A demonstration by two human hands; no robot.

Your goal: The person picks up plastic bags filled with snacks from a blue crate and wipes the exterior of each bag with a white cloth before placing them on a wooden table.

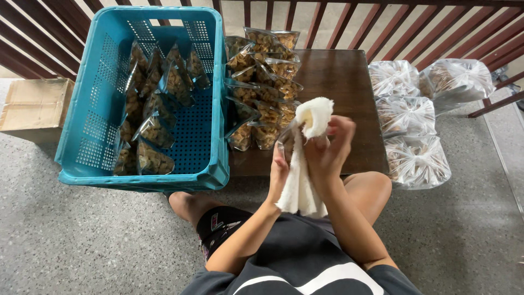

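Gripping a white terry cloth towel (305, 158): left hand (279, 166) and right hand (330, 147), fingers closed round it, above the knees.
Adjacent: dark wooden low table (341, 93) bearing clear snack packets (262, 87); perforated blue plastic crate (103, 136) at left; large clear bags (415, 120) at right.

The scene was lit evenly by soft daylight, with only faint shadows cast. Slight motion blur was seen on the right hand (330, 147). Straight lines were bowed at the edges.
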